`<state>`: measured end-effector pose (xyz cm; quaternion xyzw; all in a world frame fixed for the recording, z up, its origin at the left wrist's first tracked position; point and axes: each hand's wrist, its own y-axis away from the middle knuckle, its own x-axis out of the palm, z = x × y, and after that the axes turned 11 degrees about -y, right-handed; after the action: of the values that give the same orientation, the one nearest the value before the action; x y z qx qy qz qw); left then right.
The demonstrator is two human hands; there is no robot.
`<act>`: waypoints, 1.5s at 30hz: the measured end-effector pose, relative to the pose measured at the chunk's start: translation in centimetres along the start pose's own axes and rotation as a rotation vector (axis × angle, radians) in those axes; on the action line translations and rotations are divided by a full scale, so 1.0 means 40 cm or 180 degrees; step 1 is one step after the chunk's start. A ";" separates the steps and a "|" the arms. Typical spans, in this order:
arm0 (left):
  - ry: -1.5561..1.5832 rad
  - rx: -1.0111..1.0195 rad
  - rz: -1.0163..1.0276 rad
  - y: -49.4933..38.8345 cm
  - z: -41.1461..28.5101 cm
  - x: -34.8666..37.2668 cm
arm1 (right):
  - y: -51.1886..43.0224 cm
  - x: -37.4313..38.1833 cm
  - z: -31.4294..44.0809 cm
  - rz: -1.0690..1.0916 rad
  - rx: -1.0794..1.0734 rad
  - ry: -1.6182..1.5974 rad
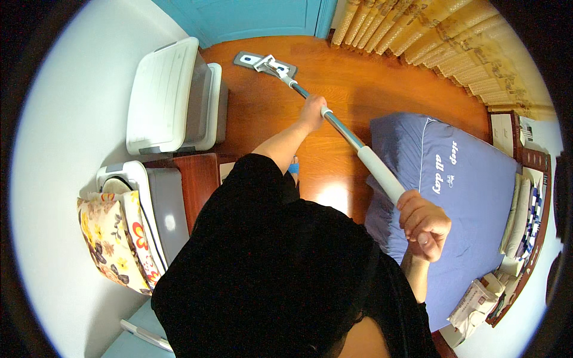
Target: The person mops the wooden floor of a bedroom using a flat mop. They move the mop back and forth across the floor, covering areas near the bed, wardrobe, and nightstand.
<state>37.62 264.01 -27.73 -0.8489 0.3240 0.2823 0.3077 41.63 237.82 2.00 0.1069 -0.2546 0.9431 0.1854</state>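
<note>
A flat mop with a grey pad and white plate [265, 64] lies on the wooden floor [331, 58], near the blue door. Its metal pole [344, 129] slants from the mop head down to the right. My left hand [312, 112] is closed around the pole's lower part, just below a white collar. At the upper end, beside the bed, my right hand [423, 221] grips the end of the light grey handle sleeve [380, 173]. The pad's underside is hidden against the floor.
White-lidded storage boxes [163, 94] stand along the left wall, with floral cushions [112, 241] on another box behind them. A bed with a blue cover [465, 215] is at the right. Patterned curtains [429, 40] hang at the upper right, beside the blue door [259, 18].
</note>
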 end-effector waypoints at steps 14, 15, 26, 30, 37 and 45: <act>0.1572 0.0989 0.0867 -0.093 -0.469 0.166 | -0.009 -0.098 0.439 -0.0320 -0.0827 0.0794; 0.1586 0.1000 0.0898 -0.096 -0.482 0.199 | -0.028 -0.055 0.422 -0.0479 -0.0895 0.1248; 0.1250 0.1478 0.1587 -0.354 -0.442 0.401 | -0.120 -0.199 0.234 -0.0898 -0.1151 0.1331; 0.1401 0.1561 0.1479 -0.402 -0.472 0.464 | -0.130 -0.337 0.280 -0.0784 -0.1120 0.0973; 0.1608 0.1465 0.1691 -0.482 -0.595 0.492 | -0.168 -0.532 0.391 -0.0679 -0.1212 0.0720; 0.1864 0.1793 0.2353 -0.531 -0.723 0.630 | -0.151 -0.578 0.462 -0.0966 -0.1367 0.1280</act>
<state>76.98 246.86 -18.80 -0.6064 0.7358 0.0258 0.3003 67.07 226.22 13.48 -0.0862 -0.3871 0.8317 0.3886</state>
